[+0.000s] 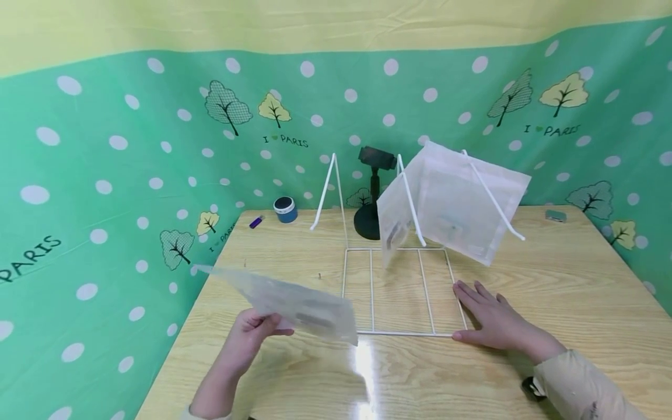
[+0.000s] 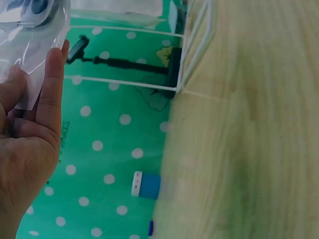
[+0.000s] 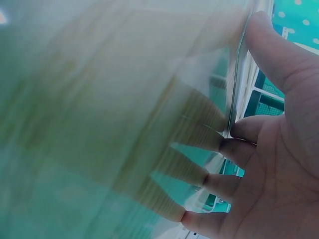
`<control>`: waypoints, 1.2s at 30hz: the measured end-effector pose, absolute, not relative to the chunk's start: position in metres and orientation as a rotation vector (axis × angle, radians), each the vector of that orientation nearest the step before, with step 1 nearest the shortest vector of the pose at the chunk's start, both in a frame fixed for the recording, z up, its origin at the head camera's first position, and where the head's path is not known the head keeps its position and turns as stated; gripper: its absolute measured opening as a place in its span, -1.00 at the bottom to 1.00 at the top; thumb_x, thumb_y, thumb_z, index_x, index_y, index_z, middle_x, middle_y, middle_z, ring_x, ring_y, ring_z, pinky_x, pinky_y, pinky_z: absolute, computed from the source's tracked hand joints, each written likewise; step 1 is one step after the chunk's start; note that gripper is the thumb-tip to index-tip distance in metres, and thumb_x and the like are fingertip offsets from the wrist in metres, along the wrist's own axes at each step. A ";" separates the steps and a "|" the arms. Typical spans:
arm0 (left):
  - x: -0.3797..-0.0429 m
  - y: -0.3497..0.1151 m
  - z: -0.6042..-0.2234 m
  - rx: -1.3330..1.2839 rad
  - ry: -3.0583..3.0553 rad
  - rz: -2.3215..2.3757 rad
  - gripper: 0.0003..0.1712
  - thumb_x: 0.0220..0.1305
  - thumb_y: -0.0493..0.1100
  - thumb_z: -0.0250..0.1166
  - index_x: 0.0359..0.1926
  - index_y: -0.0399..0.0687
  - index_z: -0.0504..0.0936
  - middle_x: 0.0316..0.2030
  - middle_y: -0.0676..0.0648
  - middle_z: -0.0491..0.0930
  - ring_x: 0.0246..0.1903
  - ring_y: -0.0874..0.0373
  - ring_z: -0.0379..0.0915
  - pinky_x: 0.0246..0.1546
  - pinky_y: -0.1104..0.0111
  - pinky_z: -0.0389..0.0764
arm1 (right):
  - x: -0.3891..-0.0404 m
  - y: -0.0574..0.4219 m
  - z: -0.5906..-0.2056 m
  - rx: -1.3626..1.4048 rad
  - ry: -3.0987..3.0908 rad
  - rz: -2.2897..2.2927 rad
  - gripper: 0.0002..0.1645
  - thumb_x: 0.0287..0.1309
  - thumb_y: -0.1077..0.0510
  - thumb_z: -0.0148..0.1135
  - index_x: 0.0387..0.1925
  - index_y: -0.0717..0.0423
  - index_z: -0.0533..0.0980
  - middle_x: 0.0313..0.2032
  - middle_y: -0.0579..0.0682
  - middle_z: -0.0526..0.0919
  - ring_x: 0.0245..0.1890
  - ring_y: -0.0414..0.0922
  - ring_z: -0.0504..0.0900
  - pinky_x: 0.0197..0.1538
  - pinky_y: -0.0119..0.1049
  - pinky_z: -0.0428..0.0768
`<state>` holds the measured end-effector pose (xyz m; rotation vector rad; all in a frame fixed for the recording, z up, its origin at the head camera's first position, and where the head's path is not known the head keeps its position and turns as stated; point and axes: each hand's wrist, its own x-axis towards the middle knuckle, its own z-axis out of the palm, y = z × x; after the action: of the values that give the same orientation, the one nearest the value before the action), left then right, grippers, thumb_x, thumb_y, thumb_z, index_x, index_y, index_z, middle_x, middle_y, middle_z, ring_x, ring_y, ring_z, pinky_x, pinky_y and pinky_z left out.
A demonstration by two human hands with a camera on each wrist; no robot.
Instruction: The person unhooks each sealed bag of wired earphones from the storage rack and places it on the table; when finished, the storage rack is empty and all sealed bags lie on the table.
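Left hand: the left hand [image 1: 251, 333] is raised over the near left part of the wooden table [image 1: 567, 291]; a translucent plastic bag [image 1: 294, 303] is pinched by its near edge between thumb and fingers. In the left wrist view the fingers [image 2: 52, 84] are seen pressed together behind the film.
Held bag: it is held nearly flat and tilted, clear of the table top, left of the wire rack [image 1: 399, 291]; its far corner points toward the left wall. Something dark is seen inside; what it is cannot be told.
Right hand: the right hand [image 1: 490, 318] is laid palm down on the table at the near right corner of the rack's base. The fingers [image 1: 472, 294] are straight and slightly spread, and nothing is held. The thumb lies along the front wire; contact with the wire is seen in the right wrist view, though that view is blurred.
Rack: a white wire rack is set on the table, with a flat grid base and upright V-shaped dividers at the far edge.
Hung bags: two translucent bags [image 1: 462, 198] are draped over the right-hand dividers, above the base.
Behind rack: a black stand [image 1: 374, 192] is placed just behind the dividers.
Far left of table: a blue cylinder [image 1: 285, 209] and a small purple lighter [image 1: 256, 221] are noted near the wall.
Far right of table: a small grey object [image 1: 555, 216] is noted.
Surround: a green dotted cloth [image 1: 105, 175] with tree prints is hung round the table.
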<state>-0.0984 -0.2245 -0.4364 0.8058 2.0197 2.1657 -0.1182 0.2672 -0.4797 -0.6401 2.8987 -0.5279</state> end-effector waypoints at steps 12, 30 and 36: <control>-0.118 -0.275 -0.425 0.430 1.883 2.628 -0.58 0.49 -0.41 -0.12 0.09 -0.09 0.63 -0.05 0.00 0.68 -0.14 0.18 0.66 -0.23 0.37 0.66 | -0.118 0.267 -0.479 -0.633 2.896 -0.519 0.23 0.02 -0.45 0.24 0.45 0.29 0.12 0.42 0.29 0.14 0.36 0.46 0.04 0.13 0.56 0.07; -0.149 -0.272 -0.466 -0.352 2.184 1.874 -0.55 0.48 -0.28 0.01 0.23 -0.58 0.30 -0.17 -0.17 0.64 -0.33 0.15 0.63 -0.24 0.32 0.68 | -0.119 0.267 -0.476 -0.627 2.897 -0.525 0.22 0.03 -0.44 0.25 0.44 0.30 0.12 0.43 0.29 0.14 0.36 0.45 0.04 0.15 0.55 0.06; -0.155 -0.266 -0.481 -0.287 2.110 1.758 -0.57 0.46 -0.31 0.02 0.18 -0.62 0.32 -0.24 -0.20 0.65 -0.38 0.07 0.65 -0.28 0.27 0.69 | -0.120 0.268 -0.479 -0.625 2.894 -0.537 0.23 0.03 -0.44 0.25 0.45 0.30 0.12 0.43 0.29 0.13 0.36 0.46 0.02 0.15 0.56 0.04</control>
<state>-0.1546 -0.2663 -0.4814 -0.2867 2.1099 1.7581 -0.1197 0.2679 -0.4790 -0.6248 2.8935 -0.5373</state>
